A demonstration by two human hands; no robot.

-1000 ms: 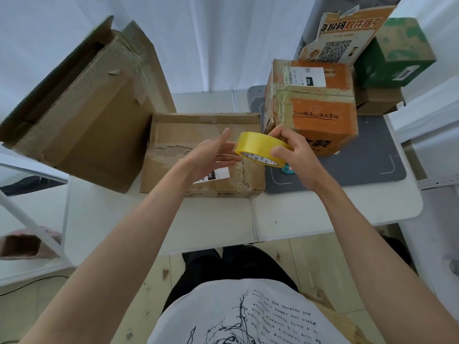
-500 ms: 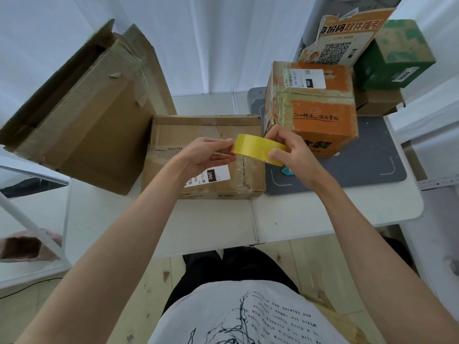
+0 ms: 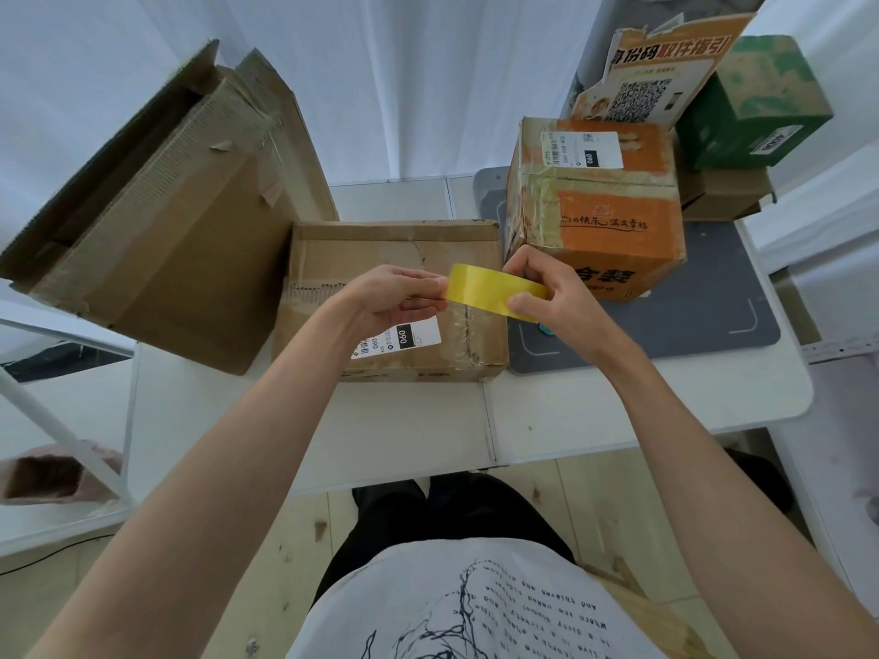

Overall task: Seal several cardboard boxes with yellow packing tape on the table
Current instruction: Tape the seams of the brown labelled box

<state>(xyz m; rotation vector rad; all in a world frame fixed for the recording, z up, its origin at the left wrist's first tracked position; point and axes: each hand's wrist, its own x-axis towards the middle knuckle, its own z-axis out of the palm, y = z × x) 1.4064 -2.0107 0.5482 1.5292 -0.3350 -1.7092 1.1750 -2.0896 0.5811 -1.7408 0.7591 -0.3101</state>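
Above the near edge of the white table (image 3: 594,411), a person's right hand (image 3: 554,297) closes around a roll of yellow packing tape (image 3: 494,291) while the left hand (image 3: 395,299) pinches its free end, apparently starting a strip. The roll hangs over the flat brown box (image 3: 395,259), and the next move likely calls for pulling out enough tape to span its top seam. A second ago the left hand was spread open beside the roll; beyond stand an orange box (image 3: 613,230) and a large open carton (image 3: 157,221).
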